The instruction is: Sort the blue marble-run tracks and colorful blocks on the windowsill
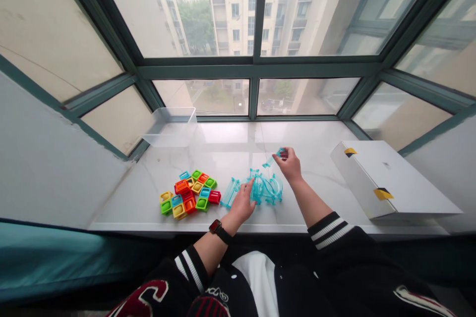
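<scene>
On the white window sill (230, 151) lies a pile of clear blue plastic track pieces (266, 188). My left hand (243, 203) rests on the left part of that pile, fingers bent over a piece. My right hand (288, 163) is raised just behind the pile and pinches one clear blue track piece (273, 157) between its fingertips. To the left of my left hand sits a cluster of several small square blocks (189, 190) in red, orange, yellow, green and blue.
A clear plastic tub (171, 126) stands at the back left of the sill by the window. A white cardboard box (390, 178) with yellow tape lies at the right. Window frames close in the sill on three sides.
</scene>
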`<action>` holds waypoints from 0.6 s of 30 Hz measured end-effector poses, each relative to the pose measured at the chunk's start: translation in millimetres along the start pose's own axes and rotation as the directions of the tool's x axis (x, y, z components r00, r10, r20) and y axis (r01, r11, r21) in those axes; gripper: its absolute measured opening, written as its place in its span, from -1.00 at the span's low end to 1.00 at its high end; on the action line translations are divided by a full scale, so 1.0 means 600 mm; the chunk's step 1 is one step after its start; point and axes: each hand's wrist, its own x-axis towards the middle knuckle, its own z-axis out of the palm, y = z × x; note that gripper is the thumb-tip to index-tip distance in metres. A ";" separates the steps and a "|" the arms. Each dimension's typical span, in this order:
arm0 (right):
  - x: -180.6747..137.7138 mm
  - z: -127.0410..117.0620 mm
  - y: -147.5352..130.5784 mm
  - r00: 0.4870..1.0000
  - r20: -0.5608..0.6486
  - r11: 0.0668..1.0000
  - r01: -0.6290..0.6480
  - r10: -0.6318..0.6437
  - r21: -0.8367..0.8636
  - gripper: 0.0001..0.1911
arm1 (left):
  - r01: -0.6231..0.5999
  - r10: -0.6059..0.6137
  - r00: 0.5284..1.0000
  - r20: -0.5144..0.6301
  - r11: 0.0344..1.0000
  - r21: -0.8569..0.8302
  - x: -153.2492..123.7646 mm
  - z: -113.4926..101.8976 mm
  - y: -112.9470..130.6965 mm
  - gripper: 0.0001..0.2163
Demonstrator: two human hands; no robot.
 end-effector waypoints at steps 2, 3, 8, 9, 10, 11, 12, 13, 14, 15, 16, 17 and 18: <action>-0.007 -0.011 -0.015 0.999 -0.040 0.999 -0.013 0.015 0.049 -0.40 | -0.013 0.013 1.000 -0.009 1.000 -0.003 0.000 -0.003 -0.001 -0.09; -0.014 -0.009 -0.023 0.999 -0.034 0.998 -0.020 0.022 0.056 -0.41 | -0.010 0.010 1.000 -0.015 1.000 -0.018 -0.001 -0.005 -0.001 -0.07; -0.070 0.057 -0.037 0.961 0.273 0.995 -0.013 0.041 -0.103 -0.59 | 0.034 -0.038 0.999 -0.032 0.992 -0.125 -0.011 -0.017 0.000 -0.07; -0.081 0.074 -0.034 0.948 0.316 0.986 0.009 0.045 -0.166 -0.62 | 0.030 -0.034 0.999 -0.032 0.992 -0.123 -0.014 -0.022 -0.001 -0.09; -0.091 0.090 -0.031 0.938 0.341 0.973 0.026 0.055 -0.228 -0.64 | 0.019 -0.023 0.999 -0.033 0.993 -0.115 -0.017 -0.028 -0.004 -0.12; -0.099 0.104 -0.028 0.935 0.350 0.957 0.043 0.063 -0.287 -0.62 | 0.002 -0.006 0.999 -0.036 0.995 -0.103 -0.019 -0.035 -0.009 -0.15; -0.105 0.114 -0.024 0.936 0.346 0.938 0.056 0.070 -0.342 -0.59 | -0.017 0.013 0.999 -0.045 0.996 -0.088 -0.021 -0.044 -0.014 -0.19; -0.110 0.121 -0.020 0.938 0.338 0.918 0.068 0.074 -0.390 -0.53 | -0.033 0.029 0.998 -0.062 0.997 -0.071 -0.022 -0.052 -0.021 -0.24; -0.114 0.125 -0.017 0.940 0.332 0.900 0.081 0.074 -0.429 -0.47 | -0.038 0.033 0.996 -0.086 0.998 -0.049 -0.022 -0.061 -0.029 -0.29; -0.117 0.125 -0.014 0.941 0.332 0.884 0.096 0.069 -0.458 -0.41 | -0.024 0.022 0.994 -0.110 1.000 -0.016 -0.020 -0.070 -0.037 -0.34; -0.120 0.124 -0.012 0.938 0.340 0.871 0.117 0.061 -0.478 -0.37 | 0.010 -0.005 0.992 -0.128 0.999 0.035 -0.017 -0.077 -0.045 -0.36; -0.123 0.122 -0.011 0.933 0.356 0.860 0.143 0.048 -0.490 -0.33 | 0.063 -0.048 0.990 -0.131 0.992 0.114 -0.012 -0.082 -0.052 -0.37; -0.126 0.118 -0.010 0.926 0.375 0.849 0.173 0.032 -0.499 -0.29 | 0.122 -0.098 0.988 -0.120 0.970 0.209 -0.006 -0.085 -0.058 -0.36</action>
